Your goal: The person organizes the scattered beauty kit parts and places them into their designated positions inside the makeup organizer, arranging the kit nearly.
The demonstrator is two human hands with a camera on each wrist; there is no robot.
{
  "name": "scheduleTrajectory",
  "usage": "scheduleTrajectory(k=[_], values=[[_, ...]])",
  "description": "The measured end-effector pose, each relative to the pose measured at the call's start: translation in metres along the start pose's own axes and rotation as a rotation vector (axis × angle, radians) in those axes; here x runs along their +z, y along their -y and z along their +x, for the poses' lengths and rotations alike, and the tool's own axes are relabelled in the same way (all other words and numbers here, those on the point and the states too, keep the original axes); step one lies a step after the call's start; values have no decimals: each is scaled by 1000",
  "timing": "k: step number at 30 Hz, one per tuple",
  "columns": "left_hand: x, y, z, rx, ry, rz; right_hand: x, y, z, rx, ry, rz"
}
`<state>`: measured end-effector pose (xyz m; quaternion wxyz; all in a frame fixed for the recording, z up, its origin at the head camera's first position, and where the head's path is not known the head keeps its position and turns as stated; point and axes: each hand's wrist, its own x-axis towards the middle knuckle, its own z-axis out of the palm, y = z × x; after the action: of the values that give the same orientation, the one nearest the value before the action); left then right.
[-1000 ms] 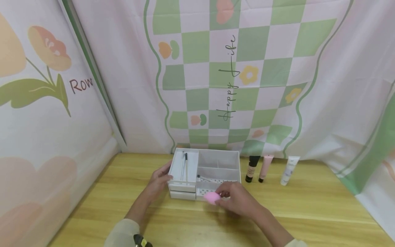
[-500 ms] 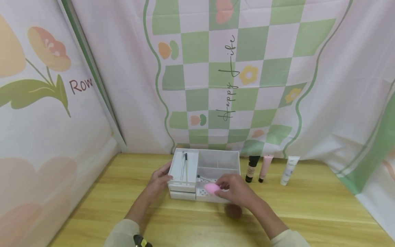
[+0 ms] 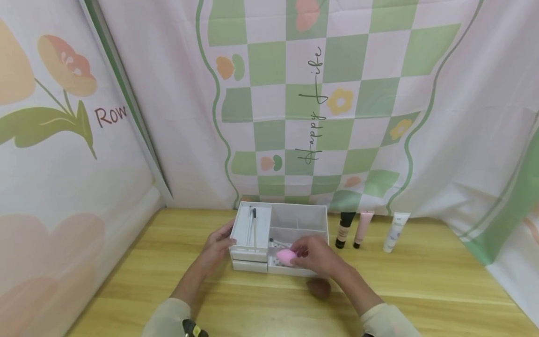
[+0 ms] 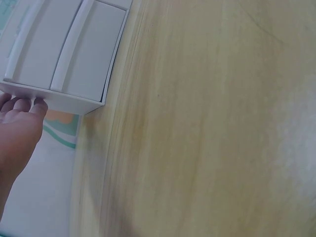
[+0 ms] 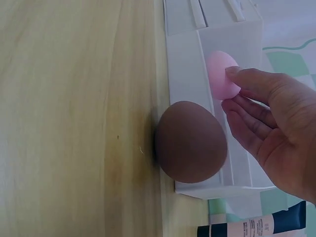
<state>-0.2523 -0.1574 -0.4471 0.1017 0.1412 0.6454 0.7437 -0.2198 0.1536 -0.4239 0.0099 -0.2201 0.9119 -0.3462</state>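
Observation:
My right hand point(image 3: 316, 255) pinches a pink makeup sponge point(image 3: 286, 257) between thumb and fingers. It holds the sponge over the front right compartment of a white desktop organizer point(image 3: 298, 230), whose floor is dotted. In the right wrist view, the pink sponge point(image 5: 220, 75) overlaps the organizer's low front wall. On the left, my left hand point(image 3: 217, 245) rests against the organizer's side; the left wrist view shows its fingertips at the side wall below the drawer fronts point(image 4: 84, 49). A brown egg-shaped makeup sponge point(image 5: 191, 142) lies on the table just before the organizer.
Slim makeup brushes point(image 3: 254, 227) lie in the organizer's upper left tray, and a small dark-tipped one point(image 3: 279, 243) is inside the right part. To the right stand a black-and-beige tube point(image 3: 343, 230), a pink tube point(image 3: 362, 229) and a white tube point(image 3: 395, 232). Printed curtain hangs behind.
My right hand has lifted the pink sponge from the organizer's front edge and moved it slightly back and left, over the compartment. The brown sponge has come into view. My left hand stays put.

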Motion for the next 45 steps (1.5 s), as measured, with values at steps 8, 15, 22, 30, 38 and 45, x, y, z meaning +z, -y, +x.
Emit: scheduleTrajectory(k=[8,15,22,30,38,45], values=[[1,-1,1,12,7,9,6,-4,2,15,17,-4],[1,-1,2,7,4,-4,8,-4,4,8,32,-5],[1,0,1,6,6,0,12,-3,5,14,53,-6],[2,-2,1,1,-1,22,14,0,7,-1,55,-19],[2,-2,0,6,1,0,14,2,7,-5,53,-25],[1,-2,-1,18,9,2,15,0,8,0,61,-13]])
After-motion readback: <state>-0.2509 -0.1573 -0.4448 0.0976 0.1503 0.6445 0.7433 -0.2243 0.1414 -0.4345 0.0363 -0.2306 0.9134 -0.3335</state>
